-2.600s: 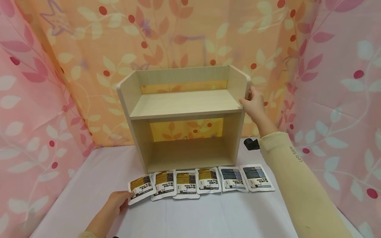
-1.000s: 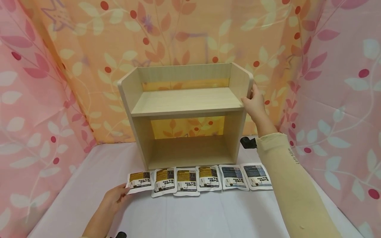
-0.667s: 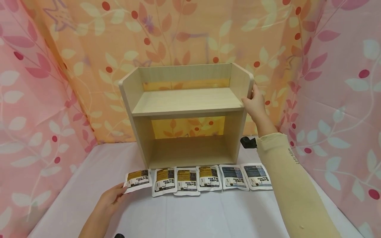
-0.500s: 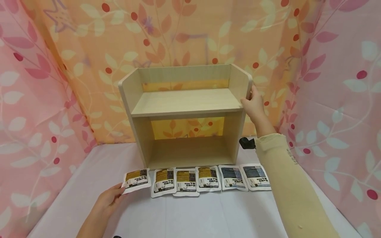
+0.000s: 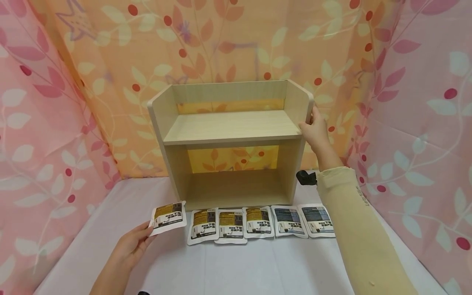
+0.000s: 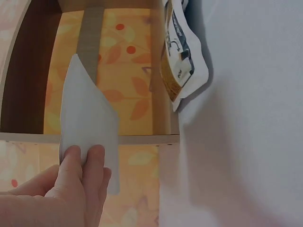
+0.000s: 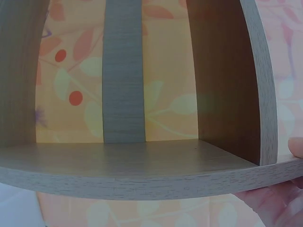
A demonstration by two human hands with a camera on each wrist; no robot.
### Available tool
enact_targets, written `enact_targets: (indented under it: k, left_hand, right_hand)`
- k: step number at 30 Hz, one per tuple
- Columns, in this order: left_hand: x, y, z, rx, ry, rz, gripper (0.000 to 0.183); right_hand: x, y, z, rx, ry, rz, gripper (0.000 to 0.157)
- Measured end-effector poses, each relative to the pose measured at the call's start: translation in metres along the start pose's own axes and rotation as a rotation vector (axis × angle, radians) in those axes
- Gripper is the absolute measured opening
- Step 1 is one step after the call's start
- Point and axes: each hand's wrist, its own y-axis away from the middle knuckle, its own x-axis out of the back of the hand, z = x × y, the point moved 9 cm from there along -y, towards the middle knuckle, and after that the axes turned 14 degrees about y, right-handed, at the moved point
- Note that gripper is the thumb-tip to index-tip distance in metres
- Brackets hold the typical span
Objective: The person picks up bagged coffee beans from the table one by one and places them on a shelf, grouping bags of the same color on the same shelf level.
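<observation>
My left hand [image 5: 130, 246] pinches a white-edged foil pouch [image 5: 168, 218] with a brown and yellow label by its left edge. The pouch is raised and tilted at the front left of a small wooden shelf [image 5: 232, 139]. In the left wrist view the plain white back of the pouch [image 6: 87, 113] shows, with fingertips [image 6: 96, 153] pressed against it. My right hand [image 5: 316, 130] grips the front edge of the shelf's right side panel, thumb on the inner side. Some of its fingers are hidden behind the panel.
Several more pouches lie in a row along the shelf's front: brown-labelled ones [image 5: 230, 225] to the left, two blue-labelled ones [image 5: 289, 221] to the right. A white cloth [image 5: 236, 270] covers the table. Floral curtains [image 5: 236, 41] hang behind and at both sides.
The left hand has lifted the leftmost pouch off the row's end and moved it slightly left and up, tilting it. The right hand keeps its grip on the shelf.
</observation>
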Motion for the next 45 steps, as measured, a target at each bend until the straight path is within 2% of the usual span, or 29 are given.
enact_targets:
  k: [2,4,8,16,28,45]
  left_hand:
    - [-0.002,0.002,0.000,0.010,0.026,-0.017,0.031]
    - [-0.002,0.005,0.002,0.019,0.052,-0.029,0.025]
    - [-0.005,0.010,0.007,0.031,0.075,-0.057,0.033]
    - [-0.020,0.013,0.018,-0.001,0.058,-0.133,0.037]
    - [-0.033,0.022,0.026,0.025,0.106,-0.114,0.038]
    - [-0.057,0.032,0.041,-0.055,0.140,-0.295,0.035]
  right_hand:
    - [-0.001,0.000,0.001,-0.009,-0.017,-0.012,0.069]
    - [-0.003,0.000,0.002,-0.014,-0.022,-0.021,0.068]
    - [-0.006,-0.001,0.004,-0.028,-0.014,-0.024,0.065]
    - [-0.002,0.000,0.003,-0.026,-0.036,-0.003,0.069]
    - [-0.002,-0.002,0.005,-0.023,-0.038,-0.010,0.072]
    - [-0.001,-0.002,0.002,-0.047,-0.031,-0.005,0.065]
